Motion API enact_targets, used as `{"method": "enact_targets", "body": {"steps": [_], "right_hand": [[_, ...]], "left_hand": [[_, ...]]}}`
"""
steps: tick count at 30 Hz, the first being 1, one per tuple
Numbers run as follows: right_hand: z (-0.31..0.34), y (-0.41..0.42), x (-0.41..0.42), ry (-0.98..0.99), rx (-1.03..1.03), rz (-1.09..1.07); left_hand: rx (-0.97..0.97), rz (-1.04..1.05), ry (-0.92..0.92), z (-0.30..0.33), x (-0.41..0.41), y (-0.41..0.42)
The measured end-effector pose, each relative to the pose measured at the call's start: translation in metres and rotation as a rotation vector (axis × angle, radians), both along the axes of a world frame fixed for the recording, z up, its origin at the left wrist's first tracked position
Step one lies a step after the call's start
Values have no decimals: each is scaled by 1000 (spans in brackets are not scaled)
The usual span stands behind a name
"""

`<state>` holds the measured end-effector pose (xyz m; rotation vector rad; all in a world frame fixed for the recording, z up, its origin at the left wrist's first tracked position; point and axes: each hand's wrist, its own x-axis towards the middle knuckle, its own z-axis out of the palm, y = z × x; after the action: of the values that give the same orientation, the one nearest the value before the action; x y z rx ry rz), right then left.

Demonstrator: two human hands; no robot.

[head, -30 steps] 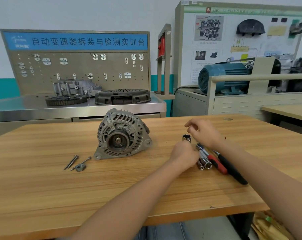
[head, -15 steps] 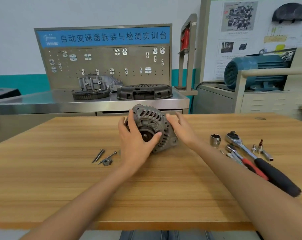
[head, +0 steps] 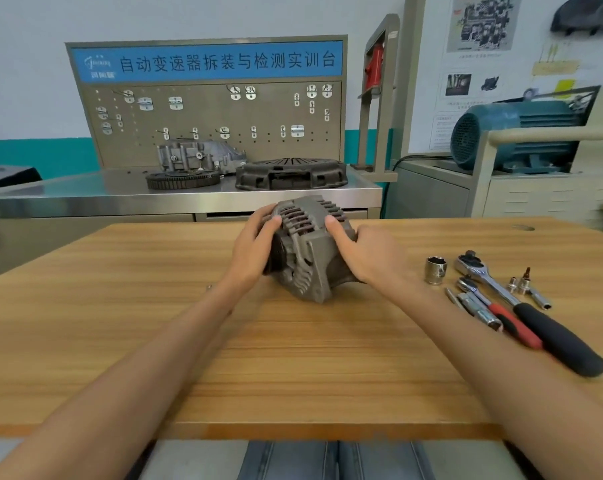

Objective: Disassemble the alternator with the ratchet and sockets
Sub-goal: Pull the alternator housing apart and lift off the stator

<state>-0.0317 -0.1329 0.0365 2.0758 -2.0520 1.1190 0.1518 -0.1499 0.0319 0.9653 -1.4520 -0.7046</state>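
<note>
Left hand [head: 250, 252] and right hand [head: 366, 252] clasping tilted alternator [head: 308, 251], wooden table [head: 120, 323], ratchet [head: 521, 303] right

A wooden table [head: 293, 358] carries the alternator [head: 310, 251], a loose socket [head: 435, 270] and two ratchets [head: 521, 306] with small sockets [head: 520, 285].

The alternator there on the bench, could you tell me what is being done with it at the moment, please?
A person grips the alternator with both bare hands, the left hand on one side and the right hand on the other, tilting it on the wooden table. No tool is in use: the ratchet, a loose socket and smaller sockets and extensions lie on the table to the right of it.
</note>
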Motion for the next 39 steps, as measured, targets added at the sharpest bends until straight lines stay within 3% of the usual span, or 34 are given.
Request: {"method": "enact_targets", "body": {"steps": [7, 18, 20, 23, 24, 29, 34, 37, 39], "right_hand": [[-8, 40, 3, 157, -70, 25], [-21, 67, -11, -9, -177, 44], [-22, 69, -20, -142, -196, 72], [-19, 58, -39, -597, -145, 10], [-17, 52, -44, -667, -124, -8], [-19, 36, -52, -482, -66, 1], [-25, 38, -55, -480, -34, -68], [-25, 37, -54, -324, 69, -121], [-23, 36, -52, -453, 154, -46]], "left_hand": [[-91, -59, 21, 2, -9, -6], [-114, -192, 185, -2, -25, 9], [-86, -215, 211, -2, -33, 12], [-39, -226, 237, -2, -42, 17], [-42, -239, 231, -2, -43, 19], [-99, -236, 80, -10, -38, 23], [-135, -178, -137, -22, -20, 32], [-79, -252, -179, -28, -3, 36], [-19, -305, -141, -30, 3, 36]]}}
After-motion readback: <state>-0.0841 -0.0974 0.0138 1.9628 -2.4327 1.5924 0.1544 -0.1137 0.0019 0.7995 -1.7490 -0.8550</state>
